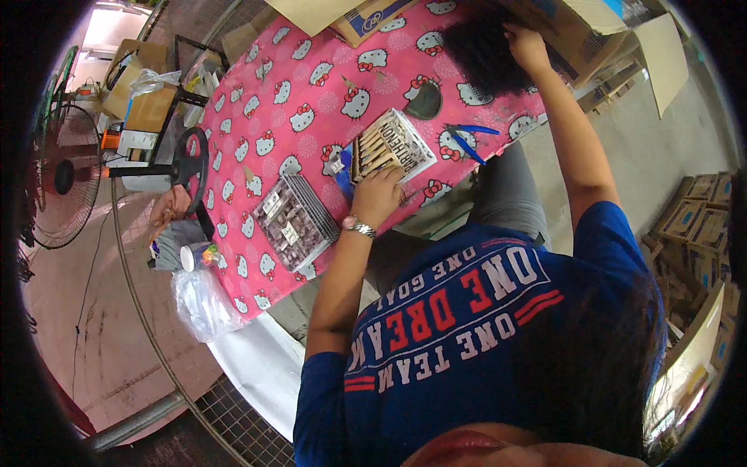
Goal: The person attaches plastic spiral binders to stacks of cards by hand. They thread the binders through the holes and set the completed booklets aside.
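My left hand (379, 193) lies over the near edge of a stack of printed cards (375, 153) with a columned building on top, its fingers closed on that edge. Against the stack's left side is a small blue piece (343, 173). Far to the right, my right hand (528, 48) is closed on the edge of a bundle of black fibres (484, 56), which lies on the table. A second stack of dark printed cards (294, 223) rests to the left of my left hand. Blue-handled pliers (468, 140) and a dark green rounded piece (424, 101) lie between my hands.
A pink patterned cloth (327, 101) covers the table. Cardboard boxes (576, 39) stand at the far right, and another carton (369, 19) at the far edge. On the left are a black ring-shaped frame (191, 171), a fan (66, 183) and a clear plastic bag (204, 303).
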Tool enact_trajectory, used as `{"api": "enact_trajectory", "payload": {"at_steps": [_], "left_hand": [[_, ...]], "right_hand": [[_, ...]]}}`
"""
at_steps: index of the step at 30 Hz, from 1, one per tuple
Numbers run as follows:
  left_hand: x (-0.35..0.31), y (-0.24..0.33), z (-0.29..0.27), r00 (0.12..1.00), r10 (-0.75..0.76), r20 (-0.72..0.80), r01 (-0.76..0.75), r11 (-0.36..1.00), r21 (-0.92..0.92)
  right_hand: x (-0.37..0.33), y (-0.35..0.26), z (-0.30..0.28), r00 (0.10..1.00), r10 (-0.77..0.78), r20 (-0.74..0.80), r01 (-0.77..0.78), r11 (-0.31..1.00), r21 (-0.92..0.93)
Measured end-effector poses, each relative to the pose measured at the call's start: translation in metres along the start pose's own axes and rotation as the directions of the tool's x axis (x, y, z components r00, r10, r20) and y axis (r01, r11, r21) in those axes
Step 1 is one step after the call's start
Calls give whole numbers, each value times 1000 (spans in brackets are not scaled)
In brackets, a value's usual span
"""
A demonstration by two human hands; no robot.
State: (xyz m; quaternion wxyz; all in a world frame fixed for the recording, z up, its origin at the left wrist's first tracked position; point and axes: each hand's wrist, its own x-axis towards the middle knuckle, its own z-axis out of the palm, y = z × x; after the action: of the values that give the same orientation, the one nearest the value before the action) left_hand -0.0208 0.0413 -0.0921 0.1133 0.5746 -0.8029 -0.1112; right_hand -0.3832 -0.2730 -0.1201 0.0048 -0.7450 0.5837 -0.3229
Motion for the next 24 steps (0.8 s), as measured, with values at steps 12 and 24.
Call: {"api": "enact_trajectory", "payload": {"at_steps": [12,24], "left_hand": [[37,-13,-61,906,0,-423,55,991,119],[54,-26,-64,916,10,-400,-23,999,-28]], "right_hand": [[9,-85,6,955,208,212,-93,888,-450],[50,-74,-3,992,-113,-60,69,868,-491]]}}
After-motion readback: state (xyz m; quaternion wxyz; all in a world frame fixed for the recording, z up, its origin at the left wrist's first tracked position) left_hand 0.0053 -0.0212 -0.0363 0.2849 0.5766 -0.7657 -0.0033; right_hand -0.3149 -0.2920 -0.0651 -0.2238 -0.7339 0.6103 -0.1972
